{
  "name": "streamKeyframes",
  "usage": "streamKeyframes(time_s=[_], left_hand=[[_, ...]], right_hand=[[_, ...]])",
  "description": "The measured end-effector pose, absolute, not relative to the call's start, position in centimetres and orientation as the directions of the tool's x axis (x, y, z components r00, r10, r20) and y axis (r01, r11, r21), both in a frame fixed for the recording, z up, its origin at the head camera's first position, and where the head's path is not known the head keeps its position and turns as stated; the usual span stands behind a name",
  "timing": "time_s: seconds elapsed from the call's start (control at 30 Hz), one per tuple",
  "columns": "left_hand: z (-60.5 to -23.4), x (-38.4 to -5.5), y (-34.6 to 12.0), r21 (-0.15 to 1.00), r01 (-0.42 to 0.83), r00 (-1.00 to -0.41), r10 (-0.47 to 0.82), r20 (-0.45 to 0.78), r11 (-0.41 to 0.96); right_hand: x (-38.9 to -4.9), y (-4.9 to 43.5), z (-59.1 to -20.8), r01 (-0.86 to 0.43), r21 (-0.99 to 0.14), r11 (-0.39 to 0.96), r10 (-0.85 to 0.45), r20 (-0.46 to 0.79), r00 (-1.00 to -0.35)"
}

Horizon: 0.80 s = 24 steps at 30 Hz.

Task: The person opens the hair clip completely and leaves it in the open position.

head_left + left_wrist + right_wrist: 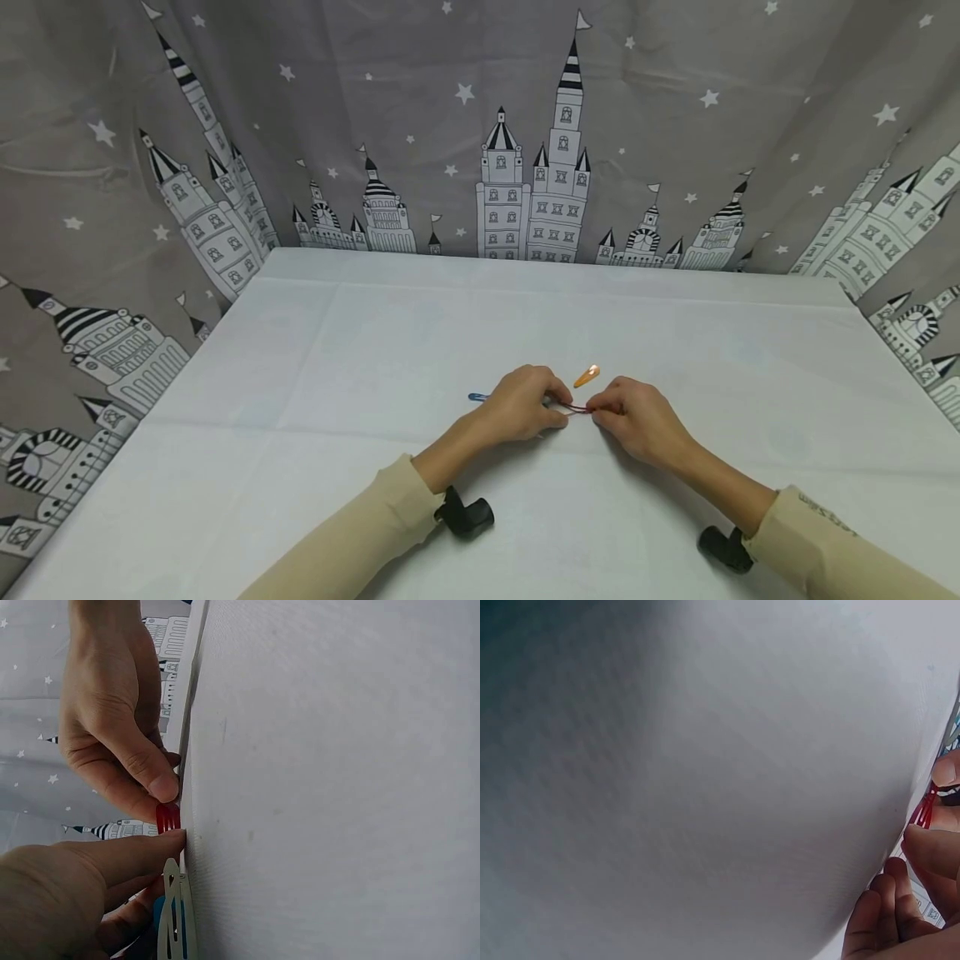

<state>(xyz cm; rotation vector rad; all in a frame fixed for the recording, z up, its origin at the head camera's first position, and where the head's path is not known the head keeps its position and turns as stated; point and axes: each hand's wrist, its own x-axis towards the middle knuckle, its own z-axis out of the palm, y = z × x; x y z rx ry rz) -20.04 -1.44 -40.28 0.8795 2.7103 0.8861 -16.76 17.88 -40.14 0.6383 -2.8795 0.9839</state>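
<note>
A red snap hair clip (169,817) bridges the small gap between my two hands, low over the white table. My left hand (519,404) pinches one end of it between thumb and fingers. On the other end, the thumb and fingertips of my right hand (637,417) pinch it, and its red prongs (925,811) show in the right wrist view. Beside my left fingers, in the left wrist view, is a white snap hair clip (172,915) with a bit of blue (159,911) behind it. A blue hair clip (477,397) shows left of my left hand, partly covered by it.
Just beyond the hands, an orange hair clip (587,376) lies on the white tabletop (390,333). A grey curtain (420,100) printed with castles and stars hangs along the back and sides. Black wrist cameras (467,515) stick out from both sleeves.
</note>
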Motion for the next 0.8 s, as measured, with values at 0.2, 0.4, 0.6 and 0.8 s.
streamKeyframes(time_s=[0.2,0.4,0.6,0.8], left_hand=[[-40.26,-20.08,-1.59,0.594,0.478,-0.816,0.578,0.026,0.648],[-40.2,-20.04,-1.59,0.6,0.467,-0.819,0.574,0.016,0.65],[-40.33,-20.0,-1.52,0.607,0.47,-0.816,0.578,0.022,0.64],[-40.32,-20.01,-1.48,0.607,0.466,-0.82,0.572,0.024,0.644]], right_hand=[[-16.73,17.89,-40.09,-0.38,-0.589,0.713,-0.368,0.147,-0.918],[-16.68,17.93,-40.1,-0.371,-0.595,0.713,-0.366,0.135,-0.921],[-16.63,18.04,-40.14,-0.375,-0.595,0.711,-0.368,0.14,-0.919],[-16.66,18.08,-40.19,-0.375,-0.591,0.714,-0.367,0.14,-0.919]])
